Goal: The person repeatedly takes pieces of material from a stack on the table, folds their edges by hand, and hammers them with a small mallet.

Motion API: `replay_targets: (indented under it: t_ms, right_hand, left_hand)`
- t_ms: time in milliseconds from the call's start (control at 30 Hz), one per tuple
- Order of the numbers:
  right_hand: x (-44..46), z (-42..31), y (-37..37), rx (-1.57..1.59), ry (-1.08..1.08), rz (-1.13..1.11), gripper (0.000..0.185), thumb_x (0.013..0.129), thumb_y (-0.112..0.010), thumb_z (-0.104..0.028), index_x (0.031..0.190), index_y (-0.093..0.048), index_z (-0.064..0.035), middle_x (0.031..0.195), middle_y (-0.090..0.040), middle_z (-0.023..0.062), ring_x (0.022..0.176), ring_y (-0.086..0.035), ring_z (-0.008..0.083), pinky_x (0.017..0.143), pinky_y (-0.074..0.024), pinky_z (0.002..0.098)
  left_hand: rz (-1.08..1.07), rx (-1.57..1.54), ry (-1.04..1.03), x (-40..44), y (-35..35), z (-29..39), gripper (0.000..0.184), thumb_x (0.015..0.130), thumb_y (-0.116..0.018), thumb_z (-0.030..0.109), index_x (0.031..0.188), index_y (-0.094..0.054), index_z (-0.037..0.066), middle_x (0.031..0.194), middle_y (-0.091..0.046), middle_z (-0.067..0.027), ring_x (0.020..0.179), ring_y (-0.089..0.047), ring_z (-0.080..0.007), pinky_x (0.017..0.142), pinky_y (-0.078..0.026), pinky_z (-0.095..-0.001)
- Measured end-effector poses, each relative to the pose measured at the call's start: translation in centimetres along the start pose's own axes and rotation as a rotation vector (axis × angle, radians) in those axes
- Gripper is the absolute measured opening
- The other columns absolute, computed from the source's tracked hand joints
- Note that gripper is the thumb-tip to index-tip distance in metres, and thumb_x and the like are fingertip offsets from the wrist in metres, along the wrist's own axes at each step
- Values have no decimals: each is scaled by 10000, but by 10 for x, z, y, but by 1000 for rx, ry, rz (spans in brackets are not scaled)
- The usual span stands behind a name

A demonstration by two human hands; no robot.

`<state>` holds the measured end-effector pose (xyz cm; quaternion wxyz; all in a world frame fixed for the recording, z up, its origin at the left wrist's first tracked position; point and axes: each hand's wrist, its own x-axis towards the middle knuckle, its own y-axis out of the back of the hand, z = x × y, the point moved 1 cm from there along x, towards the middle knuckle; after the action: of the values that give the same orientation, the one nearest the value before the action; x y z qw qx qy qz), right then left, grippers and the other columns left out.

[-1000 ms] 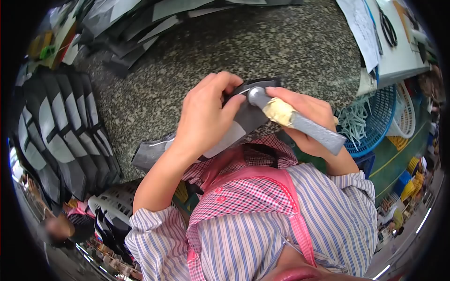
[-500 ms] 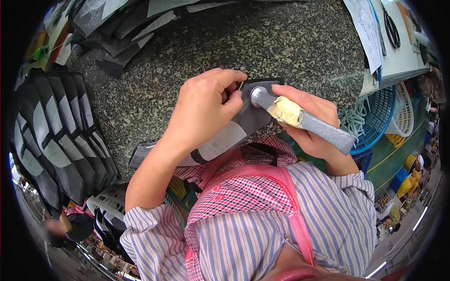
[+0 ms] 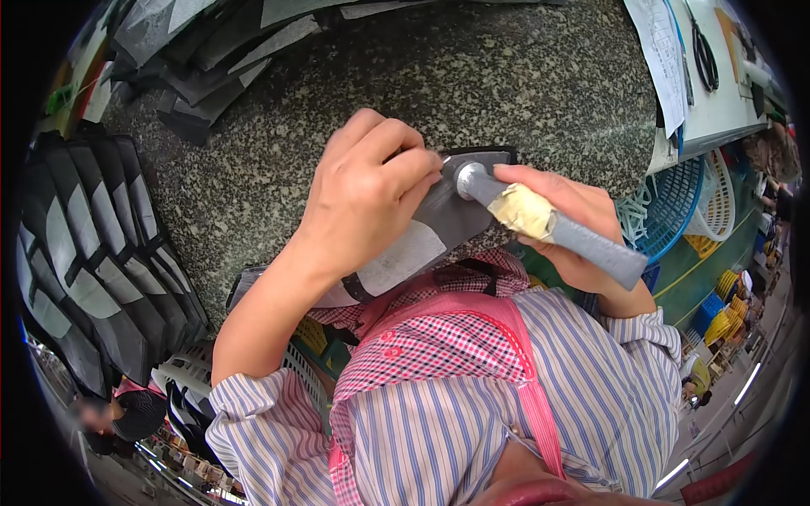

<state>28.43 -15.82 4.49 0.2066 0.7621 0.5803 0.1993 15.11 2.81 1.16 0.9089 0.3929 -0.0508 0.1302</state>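
My left hand [image 3: 371, 185] is closed in a pinch at the upper edge of a dark grey panel [image 3: 460, 215] with a light grey patch. What lies between its fingertips is too small to make out. My right hand [image 3: 582, 211] is wrapped round a hammer [image 3: 603, 249] with yellow wrapping near its rounded metal head, which rests on or just over the panel's right part. The panel lies along the near edge of the speckled stone table [image 3: 540, 93], and my left forearm hides part of it.
Overlapping dark panels [image 3: 110, 261] hang at the left, and more panels [image 3: 219, 51] lie at the top left. A blue basket [image 3: 675, 211] with pale strips, papers [image 3: 662, 59] and black scissors [image 3: 703, 55] are at the right. Another person [image 3: 126, 413] is at the lower left.
My left hand has drawn a little to the left along the panel's edge, and its fingers have curled more. The hammer and my right hand have shifted slightly right and down in view.
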Motion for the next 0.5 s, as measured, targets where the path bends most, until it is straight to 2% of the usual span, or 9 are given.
replay_targets:
  t_ms: [33, 133, 233, 333, 500]
  right_hand:
    - [1, -1, 1, 16, -13, 9, 496, 758, -718, -97, 1220, -569, 2, 1023, -664, 175, 860, -683, 298, 713, -544, 329]
    - [7, -3, 3, 2, -32, 1, 498, 746, -724, -85, 1217, -576, -20, 1042, -663, 167, 870, -683, 299, 721, -548, 333]
    - [13, -9, 7, -56, -42, -45, 491, 742, -725, -88, 1208, -582, -29, 1045, -665, 157, 876, -683, 298, 725, -550, 336]
    - [13, -12, 7, -89, -50, -70, 490, 742, -726, -99, 1205, -583, -31, 1042, -666, 151, 876, -684, 298, 722, -551, 333]
    - [11, -13, 3, -79, -59, -39, 476, 752, -719, -109, 1202, -584, -29, 1040, -666, 151, 871, -685, 298, 716, -551, 330]
  left_hand:
    - [18, 58, -69, -2, 0, -2, 217, 692, -741, 29, 904, -710, 62, 850, -619, -42, 761, -564, -222, 654, -482, -329]
    - [66, 63, -38, -5, -3, 0, 249, 679, -751, 59, 925, -710, 75, 906, -616, -29, 875, -543, -243, 731, -468, -355]
    - [66, 187, 16, -2, 3, 7, 274, 688, -746, 72, 959, -706, 87, 939, -612, -25, 916, -531, -250, 766, -446, -379]
    - [42, 183, -34, -6, -2, 6, 268, 698, -734, 77, 963, -701, 97, 953, -610, -13, 960, -521, -250, 801, -420, -392]
    - [10, 69, 37, -1, -6, 5, 203, 694, -714, 73, 893, -704, 107, 935, -606, 15, 978, -521, -235, 790, -391, -401]
